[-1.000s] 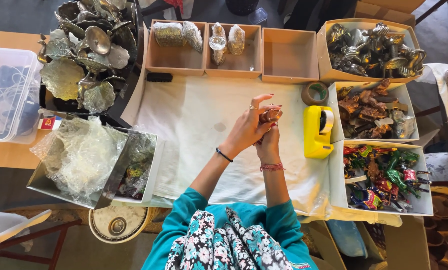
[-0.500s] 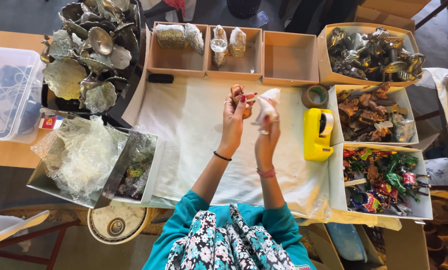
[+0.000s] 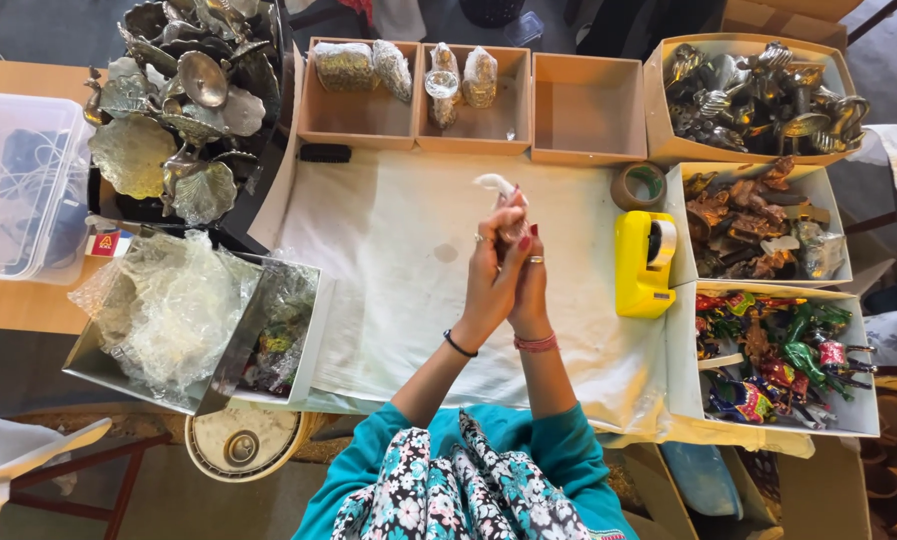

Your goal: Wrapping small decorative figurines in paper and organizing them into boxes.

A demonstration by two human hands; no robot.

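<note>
Left hand (image 3: 490,275) and right hand (image 3: 530,280) are pressed together, fingers closed around a small white-wrapped item (image 3: 498,188). The item protrudes above the fingertips, long axis pointing away, equally near both hands.

1. We are wearing a teal top with long sleeves pushed up toward the elbows.
2. We are wearing a dark scarf with white and pink flowers printed on it, hanging down the front.
3. Our left hand (image 3: 490,270) is carrying a ring on one finger and a thin black band at the wrist.
4. Our right hand (image 3: 530,285) is carrying a ring too, red polish on the nails, and red bangles at the wrist.
</note>
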